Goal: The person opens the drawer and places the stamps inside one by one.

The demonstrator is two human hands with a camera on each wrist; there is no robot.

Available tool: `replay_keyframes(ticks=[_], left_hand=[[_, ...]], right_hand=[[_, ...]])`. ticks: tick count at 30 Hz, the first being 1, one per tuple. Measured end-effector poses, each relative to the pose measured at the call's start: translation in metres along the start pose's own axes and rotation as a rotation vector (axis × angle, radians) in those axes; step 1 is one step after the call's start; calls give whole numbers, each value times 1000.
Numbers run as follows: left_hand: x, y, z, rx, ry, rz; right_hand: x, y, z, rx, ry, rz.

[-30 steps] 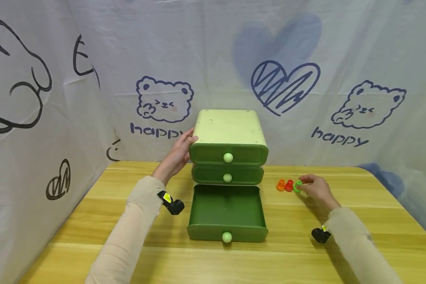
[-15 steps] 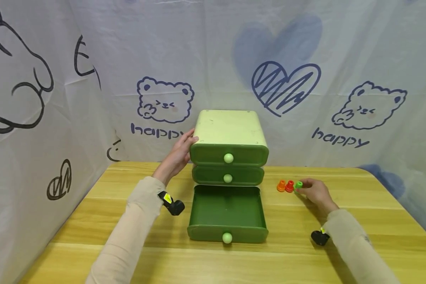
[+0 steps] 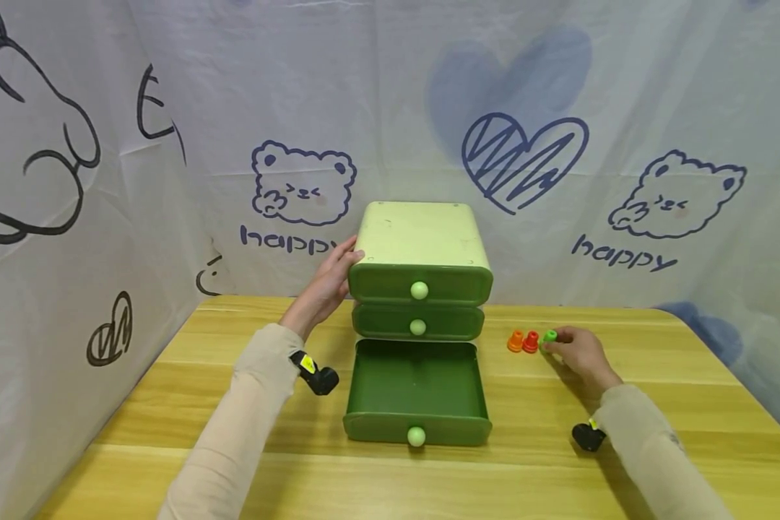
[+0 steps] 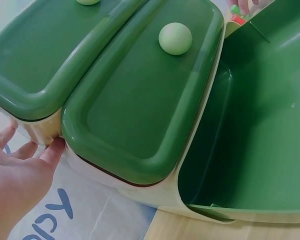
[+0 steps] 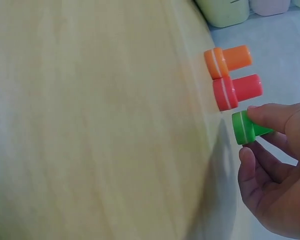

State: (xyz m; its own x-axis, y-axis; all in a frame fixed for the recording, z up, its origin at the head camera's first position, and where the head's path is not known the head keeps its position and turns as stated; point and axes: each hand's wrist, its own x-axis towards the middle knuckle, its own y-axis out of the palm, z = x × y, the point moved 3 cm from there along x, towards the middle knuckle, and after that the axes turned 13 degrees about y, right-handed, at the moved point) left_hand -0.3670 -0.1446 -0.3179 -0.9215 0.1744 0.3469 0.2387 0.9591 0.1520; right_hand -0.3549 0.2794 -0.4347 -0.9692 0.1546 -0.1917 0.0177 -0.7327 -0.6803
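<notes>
My right hand [image 3: 580, 354] pinches a small green toy stamp [image 5: 244, 128] between thumb and fingers, its wide base with a white line showing past them. Beside it stand a red toy stamp [image 5: 235, 91] and an orange toy stamp [image 5: 225, 61], side by side on the table. At the middle is a cream cabinet [image 3: 422, 231] with three green drawers. Its bottom drawer [image 3: 416, 386] is pulled out and bare inside; the two above are closed. On the cabinet's left side rests my left hand [image 4: 25, 175], fingertips against the cream wall.
The wooden table [image 3: 526, 469] reaches back to a white curtain [image 3: 403, 108] with bear and heart drawings. Pale green round knobs, such as the bottom knob [image 3: 416, 437], stick out from the drawer fronts. A small black camera [image 3: 588, 437] sits at the right wrist.
My right fingers have come down from the green stamp's top to its side, and the stamp has shifted slightly away from the red one. The left hand and the drawers stay put.
</notes>
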Motion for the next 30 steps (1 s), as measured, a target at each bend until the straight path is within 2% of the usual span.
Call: replay_keyframes(ticks=[8, 19, 30], left_hand=[[1, 0, 1, 12, 9, -1], [1, 0, 2, 10, 5, -6], [1, 0, 2, 8, 1, -7]], right_hand=[[-7, -10, 12, -50, -106, -12], [-15, -18, 28, -73, -159, -81], [-23, -16, 47, -63, -201, -90]])
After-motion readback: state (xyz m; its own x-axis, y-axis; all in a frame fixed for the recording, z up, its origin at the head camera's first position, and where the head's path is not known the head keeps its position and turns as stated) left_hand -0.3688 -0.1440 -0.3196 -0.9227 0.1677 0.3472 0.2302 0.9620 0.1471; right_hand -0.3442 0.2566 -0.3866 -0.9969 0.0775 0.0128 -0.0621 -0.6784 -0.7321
